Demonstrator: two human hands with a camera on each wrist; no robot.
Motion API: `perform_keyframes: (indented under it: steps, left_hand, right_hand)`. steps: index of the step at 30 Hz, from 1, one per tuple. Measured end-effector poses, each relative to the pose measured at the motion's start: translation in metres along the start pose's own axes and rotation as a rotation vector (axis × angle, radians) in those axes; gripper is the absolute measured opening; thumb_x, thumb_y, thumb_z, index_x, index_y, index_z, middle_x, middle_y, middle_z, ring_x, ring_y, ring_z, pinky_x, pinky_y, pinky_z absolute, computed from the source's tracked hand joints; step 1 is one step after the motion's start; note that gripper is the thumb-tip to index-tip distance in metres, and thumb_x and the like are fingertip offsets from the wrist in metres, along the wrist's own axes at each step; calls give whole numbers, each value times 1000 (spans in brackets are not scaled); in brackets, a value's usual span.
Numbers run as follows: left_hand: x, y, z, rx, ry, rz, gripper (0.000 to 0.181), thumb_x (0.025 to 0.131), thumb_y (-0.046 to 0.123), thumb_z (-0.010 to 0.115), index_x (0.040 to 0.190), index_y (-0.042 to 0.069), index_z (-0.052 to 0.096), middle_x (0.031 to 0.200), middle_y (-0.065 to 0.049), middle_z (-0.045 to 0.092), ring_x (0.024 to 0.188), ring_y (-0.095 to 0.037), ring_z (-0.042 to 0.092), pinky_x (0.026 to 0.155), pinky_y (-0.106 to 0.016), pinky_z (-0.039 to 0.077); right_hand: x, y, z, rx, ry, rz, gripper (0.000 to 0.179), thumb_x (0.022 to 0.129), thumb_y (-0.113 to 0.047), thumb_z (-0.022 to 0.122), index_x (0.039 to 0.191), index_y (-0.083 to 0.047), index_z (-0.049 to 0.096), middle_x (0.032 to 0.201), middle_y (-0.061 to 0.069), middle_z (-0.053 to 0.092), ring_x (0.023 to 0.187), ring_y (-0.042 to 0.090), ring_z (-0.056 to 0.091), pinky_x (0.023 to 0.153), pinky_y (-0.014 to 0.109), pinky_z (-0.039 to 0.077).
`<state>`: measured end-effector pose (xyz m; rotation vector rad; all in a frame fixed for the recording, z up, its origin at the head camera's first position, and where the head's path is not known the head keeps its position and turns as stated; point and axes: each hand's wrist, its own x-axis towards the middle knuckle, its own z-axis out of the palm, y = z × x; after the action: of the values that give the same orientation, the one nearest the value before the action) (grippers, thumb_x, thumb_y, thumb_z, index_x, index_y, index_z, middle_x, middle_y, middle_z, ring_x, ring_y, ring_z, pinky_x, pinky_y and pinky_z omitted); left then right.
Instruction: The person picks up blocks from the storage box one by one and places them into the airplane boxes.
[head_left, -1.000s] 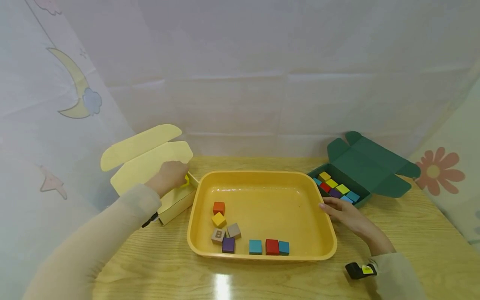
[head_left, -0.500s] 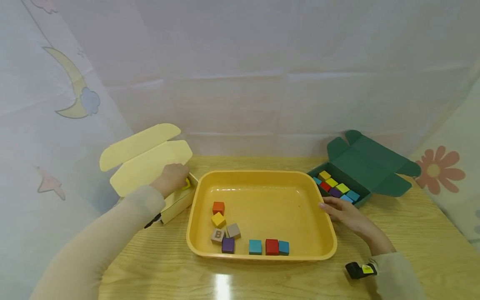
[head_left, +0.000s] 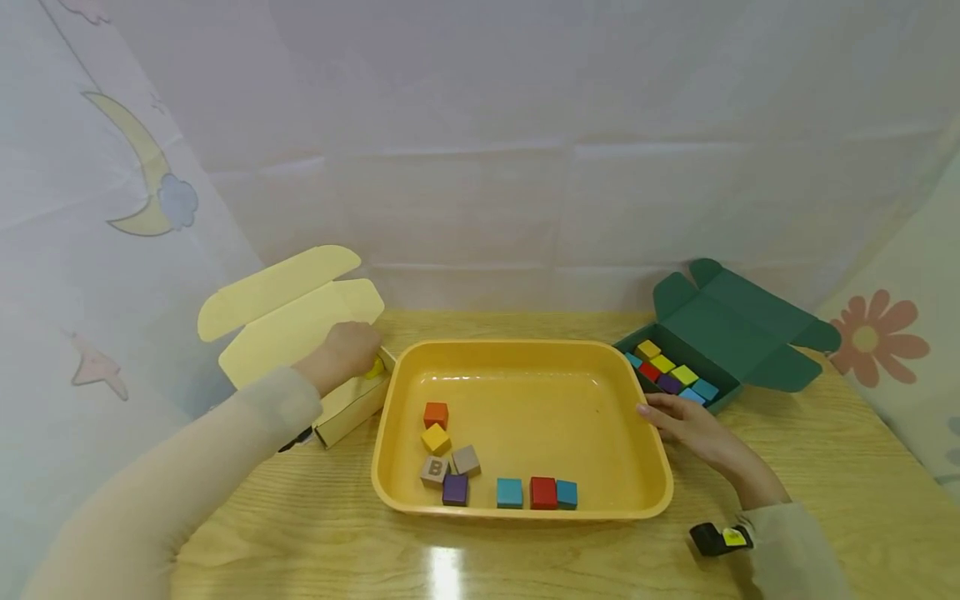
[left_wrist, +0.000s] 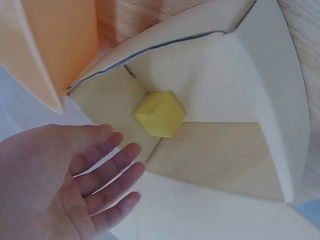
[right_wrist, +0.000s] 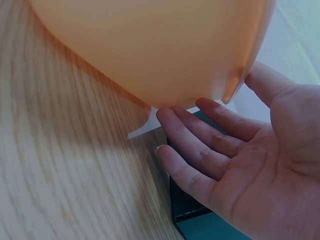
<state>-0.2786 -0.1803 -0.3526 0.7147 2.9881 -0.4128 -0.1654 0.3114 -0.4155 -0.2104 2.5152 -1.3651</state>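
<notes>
My left hand (head_left: pixel 341 354) is over the open pale yellow box (head_left: pixel 356 412) at the left. In the left wrist view its fingers (left_wrist: pixel 112 162) are spread and loosely bent, with nothing in them. Beside the fingertips, a yellow cube (left_wrist: pixel 160 114) is inside the box near its corner. My right hand (head_left: pixel 693 433) holds the right wall of the yellow tray (head_left: pixel 525 350), thumb over the rim and fingers on the outer side. Toward the tray's front left lie an orange cube (head_left: pixel 436 415), a yellow cube (head_left: pixel 435 438), two wooden cubes (head_left: pixel 466 460) and a purple cube (head_left: pixel 454 490).
Along the tray's front wall are a light blue cube (head_left: pixel 509 492), a red cube (head_left: pixel 543 492) and a blue cube (head_left: pixel 567 494). An open green box (head_left: pixel 731 402) with several coloured cubes stands behind my right hand. A pale curtain (head_left: pixel 480 208) hangs behind the table.
My left hand stays over the pale yellow box with only slight shifts. The tray, its cubes and my right hand stay in place.
</notes>
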Motion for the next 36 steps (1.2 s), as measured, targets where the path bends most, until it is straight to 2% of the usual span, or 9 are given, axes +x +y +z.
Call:
perform_keyframes:
  steps: [2,7,10,12,17,20,27,36]
  left_hand:
    - [-2,3,-4,15,60,39,21,86,0,61,67,6,56,65,-7,55,62,-23,60,54,-39,56]
    - [-12,17,-16,59,262,172,15,90,3,66,76,3,61,69,-9,59,64,-26,61,53,-40,55]
    - [-17,29,-26,66,335,244,12,89,7,69,80,2,64,71,-9,60,65,-25,61,54,-38,55]
    - [-22,39,-34,50,352,281,11,89,10,71,83,2,66,74,-8,62,67,-25,62,58,-37,55]
    - [-33,66,-51,0,327,365,9,90,16,71,92,7,70,85,-5,67,77,-24,65,66,-36,55]
    - [-38,81,-54,-24,296,413,9,91,18,71,95,10,71,88,-3,68,80,-22,66,67,-34,55]
    - [-48,109,-49,18,216,548,13,91,24,72,101,16,73,91,3,68,85,-16,66,71,-28,54]
    - [-52,139,-47,49,81,722,19,94,28,69,112,24,72,105,11,67,96,-10,63,82,-25,52]
  right_hand:
    - [0,0,0,-5,-3,7,60,106,-33,49,142,14,39,130,28,57,106,32,65,90,42,55]
    - [-1,0,0,-14,-5,4,59,106,-32,48,142,13,40,130,27,58,107,32,65,90,43,55]
    - [-1,1,0,-24,2,-12,57,106,-32,48,142,12,41,131,27,57,108,33,63,90,43,55]
    - [-1,1,0,-34,9,-21,57,106,-31,48,142,12,41,132,27,57,110,33,63,90,44,55]
    - [-1,1,0,-54,21,-38,56,106,-31,48,143,11,41,134,27,56,113,36,60,91,45,54]
    - [-1,0,0,-64,28,-48,56,106,-30,48,143,11,41,135,28,55,115,38,59,92,45,53]
    - [-1,-3,1,-92,72,-87,53,105,-27,52,142,11,44,132,28,56,114,39,59,88,30,54]
    - [-1,-5,1,-97,77,-95,52,105,-27,52,140,10,46,132,27,57,115,39,58,90,34,54]
